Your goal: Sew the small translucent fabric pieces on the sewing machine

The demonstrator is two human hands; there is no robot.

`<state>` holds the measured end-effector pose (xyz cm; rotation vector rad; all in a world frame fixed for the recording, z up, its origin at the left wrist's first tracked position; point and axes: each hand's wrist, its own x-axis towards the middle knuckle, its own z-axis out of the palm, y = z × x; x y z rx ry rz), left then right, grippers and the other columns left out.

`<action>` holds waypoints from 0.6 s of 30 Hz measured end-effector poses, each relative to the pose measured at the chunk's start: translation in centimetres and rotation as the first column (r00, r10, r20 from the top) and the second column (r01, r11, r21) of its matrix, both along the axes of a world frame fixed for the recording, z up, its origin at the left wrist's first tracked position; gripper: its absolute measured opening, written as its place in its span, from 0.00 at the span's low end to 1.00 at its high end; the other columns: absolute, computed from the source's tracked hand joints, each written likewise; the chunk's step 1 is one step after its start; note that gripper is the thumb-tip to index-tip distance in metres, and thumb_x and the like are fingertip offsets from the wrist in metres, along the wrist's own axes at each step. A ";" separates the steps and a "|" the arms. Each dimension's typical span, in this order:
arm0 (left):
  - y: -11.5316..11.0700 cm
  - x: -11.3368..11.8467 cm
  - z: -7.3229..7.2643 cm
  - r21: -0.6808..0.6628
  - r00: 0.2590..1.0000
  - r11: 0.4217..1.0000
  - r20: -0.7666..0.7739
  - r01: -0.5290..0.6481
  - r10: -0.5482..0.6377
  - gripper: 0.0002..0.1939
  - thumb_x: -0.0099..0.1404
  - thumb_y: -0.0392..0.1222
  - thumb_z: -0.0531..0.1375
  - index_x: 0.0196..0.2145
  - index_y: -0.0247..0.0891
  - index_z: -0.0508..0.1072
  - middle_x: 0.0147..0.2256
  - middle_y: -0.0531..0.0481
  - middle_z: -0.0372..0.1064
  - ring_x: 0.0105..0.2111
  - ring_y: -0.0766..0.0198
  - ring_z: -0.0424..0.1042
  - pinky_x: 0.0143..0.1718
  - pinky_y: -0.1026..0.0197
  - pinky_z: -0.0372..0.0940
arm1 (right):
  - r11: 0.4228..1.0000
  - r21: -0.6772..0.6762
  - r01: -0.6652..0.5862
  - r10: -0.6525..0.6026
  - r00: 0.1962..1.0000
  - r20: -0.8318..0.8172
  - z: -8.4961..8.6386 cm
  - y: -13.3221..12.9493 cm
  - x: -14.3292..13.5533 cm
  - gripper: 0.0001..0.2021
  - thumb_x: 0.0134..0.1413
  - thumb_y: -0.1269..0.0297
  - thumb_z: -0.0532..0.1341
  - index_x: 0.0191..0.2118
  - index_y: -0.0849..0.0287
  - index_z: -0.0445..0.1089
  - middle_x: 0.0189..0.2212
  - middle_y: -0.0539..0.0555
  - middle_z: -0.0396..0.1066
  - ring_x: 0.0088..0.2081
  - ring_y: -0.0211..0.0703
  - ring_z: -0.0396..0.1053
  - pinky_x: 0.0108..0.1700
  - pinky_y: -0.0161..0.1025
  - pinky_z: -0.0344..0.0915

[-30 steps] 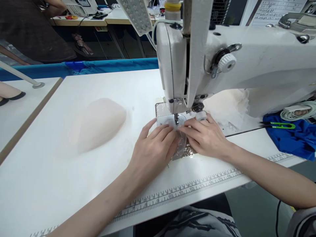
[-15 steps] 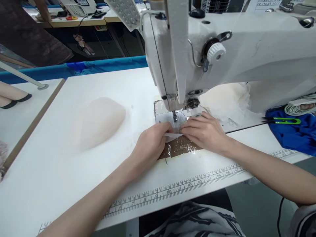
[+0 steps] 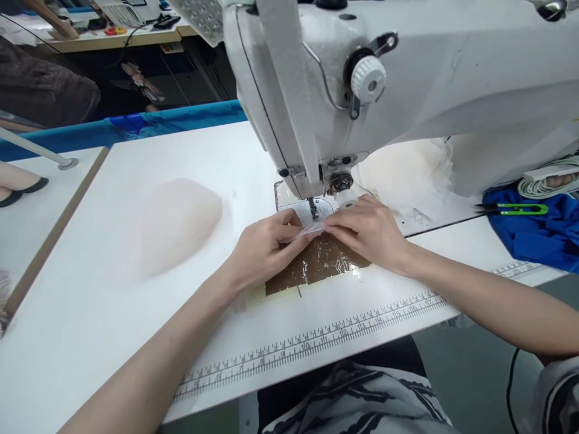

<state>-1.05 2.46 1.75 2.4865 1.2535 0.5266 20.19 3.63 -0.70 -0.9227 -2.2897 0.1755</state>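
Observation:
A small piece of sheer white fabric (image 3: 311, 229) is stretched between my hands, just in front of the needle and presser foot (image 3: 313, 208) of a white sewing machine (image 3: 407, 78). My left hand (image 3: 271, 247) pinches its left end between thumb and fingers. On the right side my right hand (image 3: 368, 232) holds the other end in closed fingertips, beside the metal needle plate. Brown glossy tape (image 3: 316, 265) covers the table beneath both hands. Under the machine arm lies a pile of sheer pale fabric (image 3: 407, 175).
Sheer beige fabric (image 3: 181, 223) lies on the white table (image 3: 113, 331) at left. At right, green-handled snips (image 3: 520, 208) rest on blue cloth (image 3: 543, 235). A printed ruler (image 3: 316, 346) runs along the front edge. A person's dark clothing (image 3: 40, 84) shows at upper left.
The camera view has shifted, bringing the machine nearer. My left hand has turned and drawn back slightly from the needle, its thumb now visible; the fabric between my hands looks raised and more gathered.

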 end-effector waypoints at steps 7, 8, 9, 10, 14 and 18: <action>-2.6 0.6 -1.0 0.506 0.954 0.849 -0.299 0.152 0.008 0.09 0.65 0.38 0.55 0.34 0.38 0.76 0.40 0.46 0.73 0.36 0.57 0.68 0.30 0.58 0.61 | 0.989 0.129 -0.069 0.052 0.990 0.133 0.2 -0.7 0.2 0.11 0.61 0.70 0.55 0.33 0.56 0.75 0.38 0.48 0.77 0.42 0.43 0.69 0.41 0.42 0.58; -2.8 0.7 -1.0 0.533 0.948 0.831 -0.316 0.160 0.020 0.09 0.65 0.38 0.56 0.37 0.38 0.76 0.43 0.46 0.74 0.40 0.56 0.69 0.34 0.56 0.62 | 0.985 0.158 -0.076 0.054 0.988 0.142 0.3 -0.8 0.2 0.11 0.61 0.71 0.55 0.33 0.57 0.75 0.38 0.47 0.77 0.43 0.43 0.69 0.42 0.42 0.58; -3.1 0.8 -1.0 0.549 0.945 0.820 -0.326 0.163 0.031 0.09 0.65 0.37 0.56 0.39 0.38 0.75 0.46 0.46 0.73 0.45 0.54 0.69 0.38 0.54 0.62 | 0.980 0.179 -0.082 0.056 0.987 0.148 0.3 -0.9 0.2 0.12 0.61 0.72 0.55 0.33 0.57 0.75 0.38 0.47 0.77 0.44 0.43 0.69 0.42 0.42 0.58; -3.2 0.9 -1.0 0.552 0.943 0.818 -0.332 0.160 0.039 0.09 0.66 0.36 0.55 0.41 0.38 0.75 0.47 0.46 0.73 0.48 0.54 0.68 0.40 0.53 0.61 | 0.977 0.194 -0.086 0.056 0.987 0.151 0.4 -0.9 0.2 0.12 0.61 0.72 0.55 0.33 0.57 0.75 0.38 0.47 0.77 0.44 0.42 0.70 0.43 0.42 0.58; -3.4 1.0 -1.0 0.520 0.946 0.840 -0.323 0.153 0.028 0.12 0.67 0.35 0.54 0.45 0.37 0.73 0.48 0.45 0.72 0.52 0.55 0.69 0.46 0.52 0.60 | 0.972 0.219 -0.081 0.047 0.986 0.159 0.5 -1.0 0.0 0.11 0.60 0.73 0.56 0.32 0.58 0.75 0.37 0.47 0.78 0.44 0.41 0.71 0.44 0.42 0.59; -3.2 0.8 -1.2 0.517 0.954 0.845 -0.298 0.137 0.028 0.12 0.67 0.35 0.54 0.45 0.37 0.74 0.48 0.44 0.73 0.50 0.56 0.70 0.47 0.51 0.59 | 0.971 0.225 -0.086 0.052 0.987 0.155 0.5 -1.0 0.0 0.10 0.59 0.74 0.57 0.32 0.59 0.75 0.36 0.47 0.78 0.44 0.41 0.71 0.45 0.41 0.60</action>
